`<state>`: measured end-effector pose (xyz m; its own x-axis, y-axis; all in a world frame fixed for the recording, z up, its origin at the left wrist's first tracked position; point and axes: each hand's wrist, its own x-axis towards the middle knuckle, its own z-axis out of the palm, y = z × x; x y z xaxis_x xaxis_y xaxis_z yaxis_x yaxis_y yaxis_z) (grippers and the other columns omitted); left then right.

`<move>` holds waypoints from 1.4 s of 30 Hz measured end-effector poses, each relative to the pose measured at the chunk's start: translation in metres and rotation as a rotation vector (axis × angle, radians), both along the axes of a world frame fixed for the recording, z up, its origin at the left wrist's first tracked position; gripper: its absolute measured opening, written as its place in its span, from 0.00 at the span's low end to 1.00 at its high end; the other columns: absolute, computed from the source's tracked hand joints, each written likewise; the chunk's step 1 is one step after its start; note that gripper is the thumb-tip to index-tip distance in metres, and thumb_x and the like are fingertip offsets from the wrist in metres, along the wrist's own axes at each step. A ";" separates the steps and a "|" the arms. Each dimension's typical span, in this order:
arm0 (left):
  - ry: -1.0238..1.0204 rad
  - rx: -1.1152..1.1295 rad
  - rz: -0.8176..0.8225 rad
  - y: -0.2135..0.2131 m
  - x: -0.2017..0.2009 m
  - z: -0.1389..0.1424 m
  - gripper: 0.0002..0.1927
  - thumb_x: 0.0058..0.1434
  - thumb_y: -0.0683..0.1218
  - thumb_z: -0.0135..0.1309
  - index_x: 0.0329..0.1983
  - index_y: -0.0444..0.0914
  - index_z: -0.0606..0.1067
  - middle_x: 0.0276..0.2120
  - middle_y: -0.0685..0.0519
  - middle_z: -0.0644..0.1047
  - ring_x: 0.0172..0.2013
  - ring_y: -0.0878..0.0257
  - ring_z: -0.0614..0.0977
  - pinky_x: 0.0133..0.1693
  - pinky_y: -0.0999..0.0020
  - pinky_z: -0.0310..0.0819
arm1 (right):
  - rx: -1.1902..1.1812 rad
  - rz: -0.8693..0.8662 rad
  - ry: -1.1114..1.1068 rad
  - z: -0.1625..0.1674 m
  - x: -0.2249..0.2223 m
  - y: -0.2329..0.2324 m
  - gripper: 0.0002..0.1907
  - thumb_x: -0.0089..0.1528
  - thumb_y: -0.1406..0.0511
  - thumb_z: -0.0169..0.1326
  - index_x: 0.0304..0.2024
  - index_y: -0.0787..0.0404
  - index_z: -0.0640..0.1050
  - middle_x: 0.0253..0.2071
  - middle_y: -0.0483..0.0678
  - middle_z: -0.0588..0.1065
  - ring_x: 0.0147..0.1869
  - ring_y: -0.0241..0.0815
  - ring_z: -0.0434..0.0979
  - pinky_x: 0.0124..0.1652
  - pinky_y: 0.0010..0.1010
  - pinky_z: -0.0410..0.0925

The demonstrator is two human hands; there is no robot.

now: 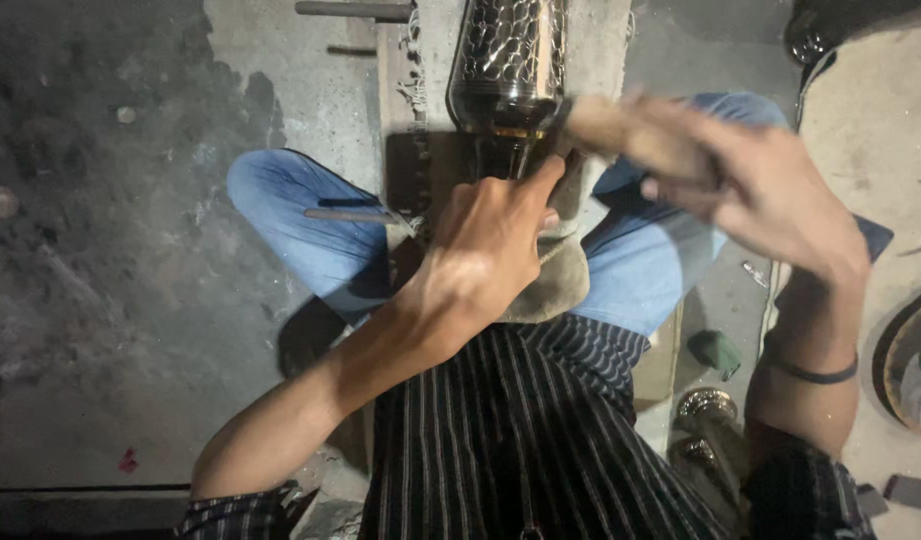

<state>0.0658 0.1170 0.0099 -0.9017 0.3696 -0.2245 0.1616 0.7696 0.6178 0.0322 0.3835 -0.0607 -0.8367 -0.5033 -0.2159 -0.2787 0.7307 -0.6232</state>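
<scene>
A shiny metal vessel with a hammered scale pattern lies lengthwise ahead of me, its mouth toward my lap. My left hand rests at the vessel's near end, fingers curled against the rim and a cloth pad under it. My right hand is raised to the right of the vessel and grips a wooden handle whose dark head touches the vessel's side; the hand is blurred. I sit cross-legged in blue jeans and a striped shirt.
A thin metal rod lies on my left knee, another bar on the concrete floor at the top. Small metal cups stand at my right hip. A round tray and a pale slab are at the right.
</scene>
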 end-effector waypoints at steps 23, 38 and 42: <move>-0.002 -0.091 -0.093 0.014 -0.016 -0.004 0.24 0.52 0.34 0.61 0.53 0.33 0.73 0.30 0.44 0.84 0.36 0.48 0.87 0.35 0.58 0.83 | -0.398 -0.318 0.277 -0.011 0.026 -0.011 0.38 0.62 0.70 0.68 0.71 0.64 0.63 0.64 0.66 0.75 0.67 0.59 0.78 0.62 0.44 0.70; -0.055 -0.147 -0.078 0.016 -0.013 -0.001 0.17 0.55 0.35 0.63 0.48 0.33 0.75 0.32 0.44 0.84 0.38 0.47 0.87 0.36 0.56 0.83 | -0.412 0.012 0.104 -0.013 0.020 -0.005 0.37 0.59 0.70 0.62 0.71 0.65 0.68 0.63 0.57 0.75 0.61 0.55 0.80 0.59 0.44 0.71; -0.065 -0.174 -0.073 0.017 -0.012 0.003 0.23 0.50 0.36 0.64 0.50 0.33 0.74 0.33 0.42 0.83 0.37 0.45 0.86 0.36 0.56 0.82 | -0.545 -0.557 -0.280 -0.014 0.024 -0.009 0.39 0.61 0.72 0.63 0.73 0.66 0.64 0.58 0.67 0.72 0.49 0.67 0.78 0.44 0.43 0.70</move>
